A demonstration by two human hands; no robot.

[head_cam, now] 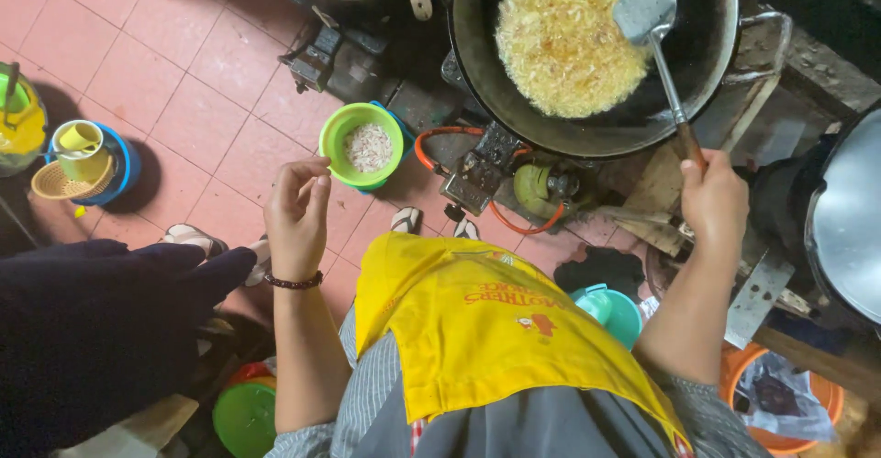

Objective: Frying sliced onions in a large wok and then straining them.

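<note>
My right hand (pixel 712 203) grips the wooden handle of a metal spatula (pixel 648 10). Its flat blade is raised over a big black wok (pixel 697 72) that holds bubbling golden fried food (pixel 564 36). My left hand (pixel 298 215) hangs in the air to the left, fingers loosely curled and pinched, with nothing visible in it. A dark bead bracelet (pixel 294 283) circles that wrist. Just beyond the left hand, on the floor, stands a green bowl (pixel 358 146) with pale shredded bits inside. I wear a yellow apron (pixel 477 329).
A gas burner with an orange hose (pixel 486 178) sits under the wok. A steel lid (pixel 849 229) lies at right, an orange tub (pixel 780 394) and teal bowl (pixel 610 311) below. Another person's dark sleeve (pixel 92 329) is at left. Yellow cups and a basket (pixel 78 160) stand on pink tiles.
</note>
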